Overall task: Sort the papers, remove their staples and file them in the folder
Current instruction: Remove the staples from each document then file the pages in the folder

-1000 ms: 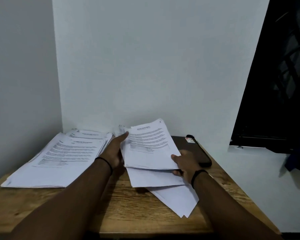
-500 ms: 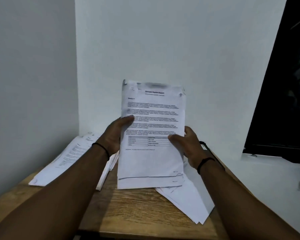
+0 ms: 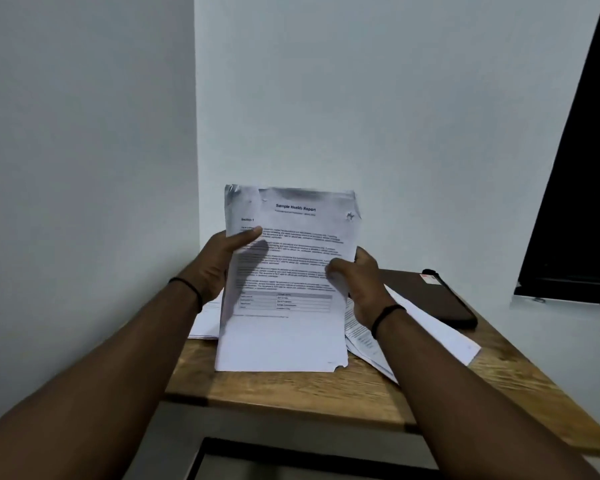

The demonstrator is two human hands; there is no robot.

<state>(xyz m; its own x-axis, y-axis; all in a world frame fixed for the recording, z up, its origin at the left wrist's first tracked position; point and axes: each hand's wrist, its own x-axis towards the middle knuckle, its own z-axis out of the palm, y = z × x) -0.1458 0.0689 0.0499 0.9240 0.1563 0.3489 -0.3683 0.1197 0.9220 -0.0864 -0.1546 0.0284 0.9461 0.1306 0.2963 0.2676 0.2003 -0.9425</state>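
Note:
I hold a set of printed papers [image 3: 284, 327] upright above the wooden table [image 3: 326, 393]; its top sheet is headed "Sample Health Report". My left hand [image 3: 222, 261] grips its left edge, thumb on the front. My right hand [image 3: 357, 278] grips the right edge, thumb on the text. The upper corners are crumpled; I cannot make out a staple. More loose sheets [image 3: 426, 327] lie on the table under my right wrist. Another pile [image 3: 205, 320] shows behind my left wrist. A dark brown folder [image 3: 426, 292] lies flat at the back right.
A black pen-like object [image 3: 444, 285] rests on the folder's right edge, next to a small red-and-white label. White walls close the table at the back and left. A dark window frame [image 3: 575, 202] is on the right.
Both hands have lifted the paper set off the table and stood it upright, squaring its sheets. The view has shifted right, so the left pile is mostly hidden.

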